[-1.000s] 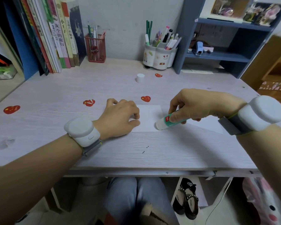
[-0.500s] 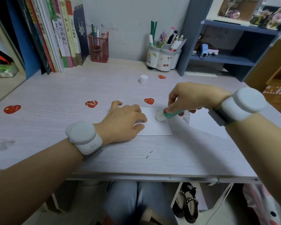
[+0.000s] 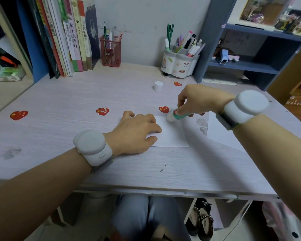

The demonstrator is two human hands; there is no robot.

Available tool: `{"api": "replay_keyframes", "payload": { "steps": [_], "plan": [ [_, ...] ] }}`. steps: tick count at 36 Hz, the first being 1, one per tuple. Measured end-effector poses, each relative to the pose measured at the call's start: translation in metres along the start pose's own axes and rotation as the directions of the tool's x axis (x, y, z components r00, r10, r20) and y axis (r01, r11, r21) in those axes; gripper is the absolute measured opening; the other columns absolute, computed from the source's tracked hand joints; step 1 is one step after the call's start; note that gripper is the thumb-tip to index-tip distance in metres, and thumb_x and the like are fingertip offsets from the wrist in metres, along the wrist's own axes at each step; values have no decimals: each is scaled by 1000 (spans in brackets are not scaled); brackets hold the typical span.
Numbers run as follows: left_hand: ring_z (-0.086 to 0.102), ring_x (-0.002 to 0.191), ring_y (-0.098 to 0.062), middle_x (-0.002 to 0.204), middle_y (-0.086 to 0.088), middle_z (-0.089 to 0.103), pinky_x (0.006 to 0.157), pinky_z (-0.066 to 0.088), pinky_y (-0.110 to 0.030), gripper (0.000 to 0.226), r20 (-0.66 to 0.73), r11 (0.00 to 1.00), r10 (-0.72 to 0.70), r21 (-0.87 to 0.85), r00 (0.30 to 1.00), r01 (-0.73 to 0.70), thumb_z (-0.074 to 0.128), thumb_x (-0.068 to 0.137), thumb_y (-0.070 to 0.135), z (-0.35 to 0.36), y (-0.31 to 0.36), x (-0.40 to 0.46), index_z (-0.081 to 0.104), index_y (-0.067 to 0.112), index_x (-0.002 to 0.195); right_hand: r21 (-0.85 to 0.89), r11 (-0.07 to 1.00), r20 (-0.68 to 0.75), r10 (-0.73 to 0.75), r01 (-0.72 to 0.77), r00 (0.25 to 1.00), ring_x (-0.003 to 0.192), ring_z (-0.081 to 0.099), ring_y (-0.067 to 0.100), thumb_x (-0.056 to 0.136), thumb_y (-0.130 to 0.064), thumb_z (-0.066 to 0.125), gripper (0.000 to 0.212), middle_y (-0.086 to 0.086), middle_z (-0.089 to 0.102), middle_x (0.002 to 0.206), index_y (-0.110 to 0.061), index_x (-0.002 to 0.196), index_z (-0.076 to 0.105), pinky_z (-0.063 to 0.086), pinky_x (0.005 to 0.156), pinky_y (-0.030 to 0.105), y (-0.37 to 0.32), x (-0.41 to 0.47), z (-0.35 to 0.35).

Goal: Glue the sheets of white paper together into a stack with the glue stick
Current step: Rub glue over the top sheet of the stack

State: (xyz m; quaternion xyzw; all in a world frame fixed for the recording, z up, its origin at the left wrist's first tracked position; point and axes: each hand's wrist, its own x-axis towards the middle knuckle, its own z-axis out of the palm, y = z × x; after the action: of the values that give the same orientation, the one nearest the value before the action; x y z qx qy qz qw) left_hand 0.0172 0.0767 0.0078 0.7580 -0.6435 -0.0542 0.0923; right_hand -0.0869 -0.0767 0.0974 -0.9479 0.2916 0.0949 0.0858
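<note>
A small white sheet of paper (image 3: 172,134) lies flat at the middle of the desk. My left hand (image 3: 135,133) rests on its left part, fingers spread over it and pressing it down. My right hand (image 3: 196,100) grips a white and green glue stick (image 3: 176,115), held slanted with its tip touching the sheet's far edge. A second white sheet (image 3: 221,134) lies to the right, partly under my right forearm. The glue stick's white cap (image 3: 158,86) stands upright farther back on the desk.
Red heart stickers (image 3: 102,111) dot the desk (image 3: 59,105). Books (image 3: 73,40) lean at the back left beside a red mesh pen cup (image 3: 111,51). A white pen holder (image 3: 180,62) and a blue shelf unit (image 3: 250,54) stand at the back right.
My right hand has drawn the glue stick from the sheet's near right corner up to its far edge. My left hand has stayed on the sheet.
</note>
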Motion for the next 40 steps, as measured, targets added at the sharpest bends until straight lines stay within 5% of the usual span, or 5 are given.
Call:
{"api": "replay_keyframes", "payload": {
  "steps": [17,23,40],
  "plan": [
    [40,116,-11,133,11,39,98,18,-37,37,34,1000,-22,-21,999,23,38,95,34,0,2,-3,46,35,131,-38,996,87,-77,81,993,50,46,13,80,-38,68,23,3,69,74,-17,89,70,37,45,19,-10,-25,0],
    [39,118,-9,134,11,39,98,17,-36,37,25,999,-28,-37,999,29,38,95,33,0,2,-4,47,35,131,-15,997,105,-75,77,992,48,45,12,79,-38,68,19,2,68,73,-21,86,68,33,34,13,-8,-41,3],
    [32,129,-5,144,14,36,96,10,-26,38,-41,994,-1,-112,999,-4,39,95,22,3,-3,-12,50,33,130,-58,994,158,-87,97,984,59,52,16,80,-36,68,20,2,70,77,-19,91,71,39,47,20,-20,-40,-1]
  ]
}}
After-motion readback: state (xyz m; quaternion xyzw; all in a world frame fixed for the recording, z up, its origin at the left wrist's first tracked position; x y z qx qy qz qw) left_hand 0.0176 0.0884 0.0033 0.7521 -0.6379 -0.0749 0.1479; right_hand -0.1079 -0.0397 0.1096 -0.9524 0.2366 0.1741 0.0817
